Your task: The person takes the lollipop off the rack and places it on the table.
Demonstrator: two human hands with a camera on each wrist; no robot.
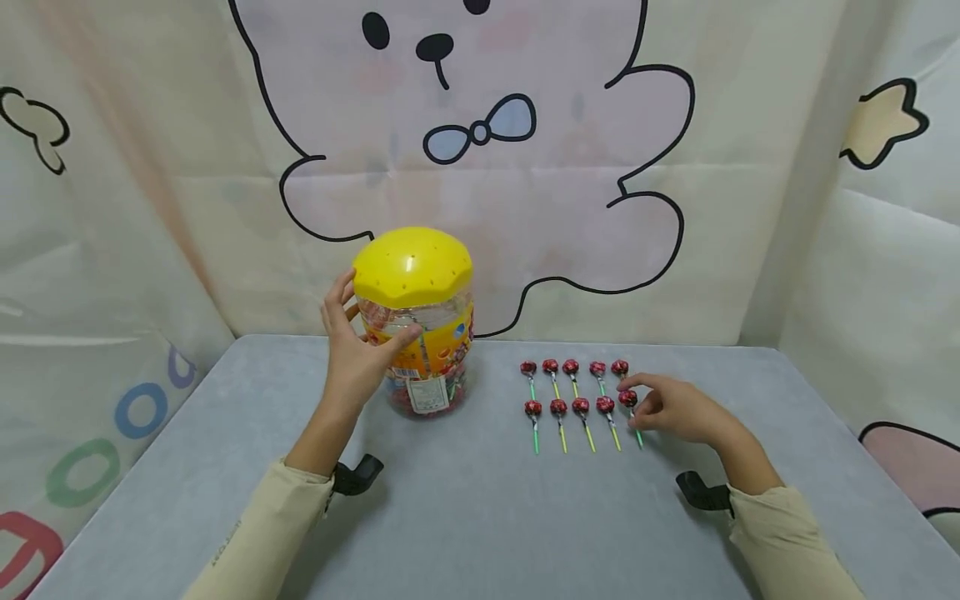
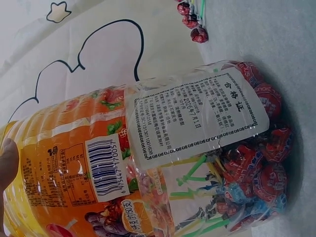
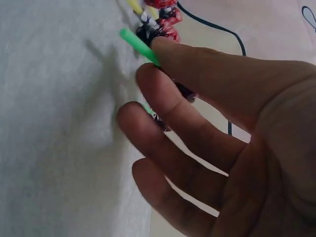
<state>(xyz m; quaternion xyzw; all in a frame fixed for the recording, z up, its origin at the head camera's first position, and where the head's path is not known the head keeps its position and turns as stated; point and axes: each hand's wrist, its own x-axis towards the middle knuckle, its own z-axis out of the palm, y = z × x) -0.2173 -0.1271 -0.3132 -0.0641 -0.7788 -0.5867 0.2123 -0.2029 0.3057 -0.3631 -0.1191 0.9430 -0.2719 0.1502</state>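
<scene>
My left hand (image 1: 356, 360) grips a clear plastic jar of lollipops (image 1: 453, 335), its thumb across the front label and its fingers round the left side. The jar stands at the back of the table under a scalloped yellow lid (image 1: 412, 265). In the left wrist view, red-wrapped lollipops (image 2: 271, 180) with green and yellow sticks show through its base. At the right end of the front row, my right hand (image 1: 684, 410) pinches a red-wrapped lollipop (image 1: 628, 397) between thumb and fingers. Its green stick (image 3: 139, 46) pokes out past the fingertips in the right wrist view.
Several more lollipops lie in two rows, a back row (image 1: 571, 367) and a front row (image 1: 581, 406), heads toward the back. The grey table (image 1: 510, 525) meets a printed cloth backdrop (image 1: 555, 225) behind, with more cloth at both sides.
</scene>
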